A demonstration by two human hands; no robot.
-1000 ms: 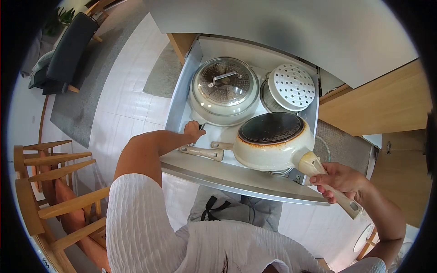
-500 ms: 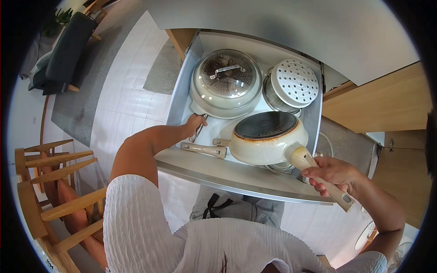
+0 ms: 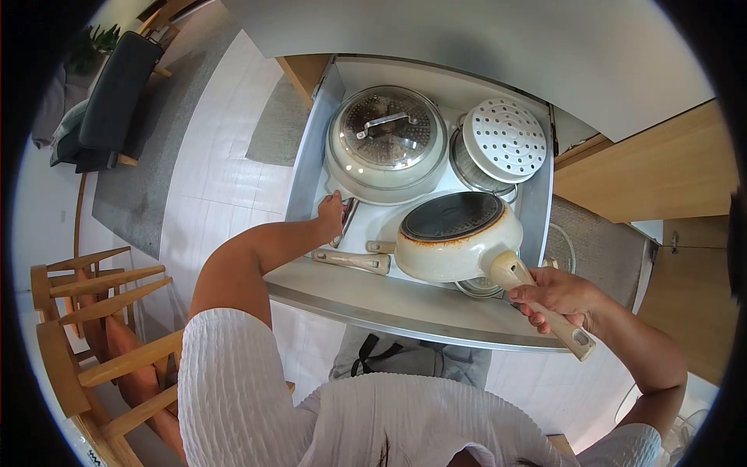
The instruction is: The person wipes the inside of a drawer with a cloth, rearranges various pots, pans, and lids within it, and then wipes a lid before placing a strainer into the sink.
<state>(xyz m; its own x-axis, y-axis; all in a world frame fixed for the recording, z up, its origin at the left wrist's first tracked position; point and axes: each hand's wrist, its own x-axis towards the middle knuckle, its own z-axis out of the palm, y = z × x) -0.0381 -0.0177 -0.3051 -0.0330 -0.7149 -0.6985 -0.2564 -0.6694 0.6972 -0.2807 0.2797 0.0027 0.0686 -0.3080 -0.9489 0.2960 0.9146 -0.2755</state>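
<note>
My right hand (image 3: pixel 556 296) is wrapped round the beige handle of a cream pan (image 3: pixel 459 241), whose dark, rust-edged base faces up over the drawer's right front. Inside the drawer at the left, my left hand (image 3: pixel 331 218) is closed beside a slim metal piece (image 3: pixel 347 222); whether it grips this is hard to see. Just behind that hand stands a large pale pot with a glass lid (image 3: pixel 387 128). A loose beige handle (image 3: pixel 352 261) lies near the drawer front, and a second beige handle (image 3: pixel 380 247) shows partly behind the pan.
The open drawer (image 3: pixel 420 319) also holds a white perforated steamer plate (image 3: pixel 508 140) over a metal strainer (image 3: pixel 471 165). A wooden chair (image 3: pixel 117 358) with a person's bare leg (image 3: pixel 128 358) beside it is at lower left. A cabinet door (image 3: pixel 646 171) stands at right.
My left hand has shifted slightly, its fingers now higher beside the metal piece. The pan in my right hand has moved a little left.
</note>
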